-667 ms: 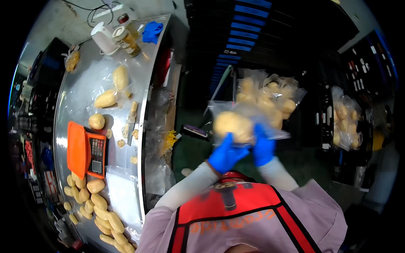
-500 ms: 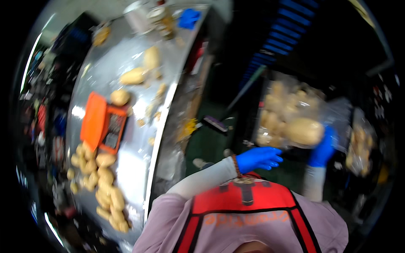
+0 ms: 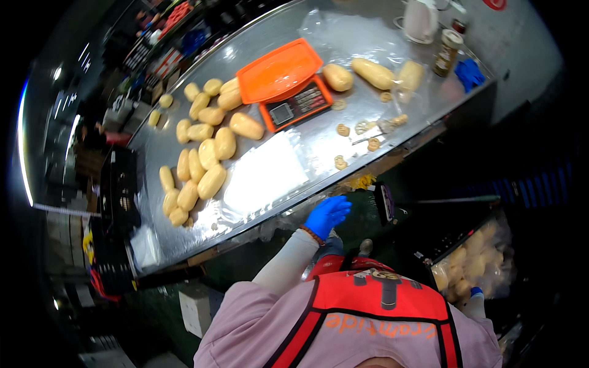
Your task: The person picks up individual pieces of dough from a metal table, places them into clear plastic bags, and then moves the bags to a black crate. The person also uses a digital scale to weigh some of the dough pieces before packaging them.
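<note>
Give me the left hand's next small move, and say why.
Probably reach the left hand forward over the metal table to the flat white sheets: its fingers are extended, it appears empty, and the sheets lie nearby, beside the loose pale-yellow pieces.

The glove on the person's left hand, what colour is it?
Bright blue; the left glove shows best in the head view.

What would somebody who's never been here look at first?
Probably the bright orange scale on the metal table, with a heap of pale yellow tubers to its left. Next, the blue-gloved left hand, empty, below the table's near edge in the picture. At the lower right, the mostly hidden right hand is by bagged tubers.
</note>
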`<state>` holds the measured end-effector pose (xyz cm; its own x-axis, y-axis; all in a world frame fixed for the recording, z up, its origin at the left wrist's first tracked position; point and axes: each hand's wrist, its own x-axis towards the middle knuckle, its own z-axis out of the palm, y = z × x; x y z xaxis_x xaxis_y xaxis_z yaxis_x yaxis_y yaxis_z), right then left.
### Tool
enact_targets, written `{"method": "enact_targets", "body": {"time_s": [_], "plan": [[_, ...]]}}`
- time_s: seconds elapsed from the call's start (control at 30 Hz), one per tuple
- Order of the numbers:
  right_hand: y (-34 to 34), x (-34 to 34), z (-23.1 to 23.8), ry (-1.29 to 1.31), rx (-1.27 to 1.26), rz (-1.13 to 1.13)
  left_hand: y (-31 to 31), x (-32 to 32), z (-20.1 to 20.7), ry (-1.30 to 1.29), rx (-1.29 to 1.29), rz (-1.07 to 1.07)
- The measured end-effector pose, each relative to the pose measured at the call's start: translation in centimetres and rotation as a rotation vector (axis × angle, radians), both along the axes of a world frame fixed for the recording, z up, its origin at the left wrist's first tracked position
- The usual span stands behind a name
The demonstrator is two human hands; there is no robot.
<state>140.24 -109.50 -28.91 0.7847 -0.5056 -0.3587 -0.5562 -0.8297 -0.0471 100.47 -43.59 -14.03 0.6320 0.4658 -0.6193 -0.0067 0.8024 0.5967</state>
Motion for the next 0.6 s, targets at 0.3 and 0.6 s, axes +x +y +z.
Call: {"method": "enact_targets", "body": {"time_s": [0.3,0.6], "plan": [[8.0,3.0,-0.7,-0.161,0.003,0.032,11.1,-17.4,0.9,0.251,0.244,0.576],[35.8,-6.1,8.3,-0.678,0.423,0.765,38.9,-18.3,3.4,0.865,1.504,0.233]]}}
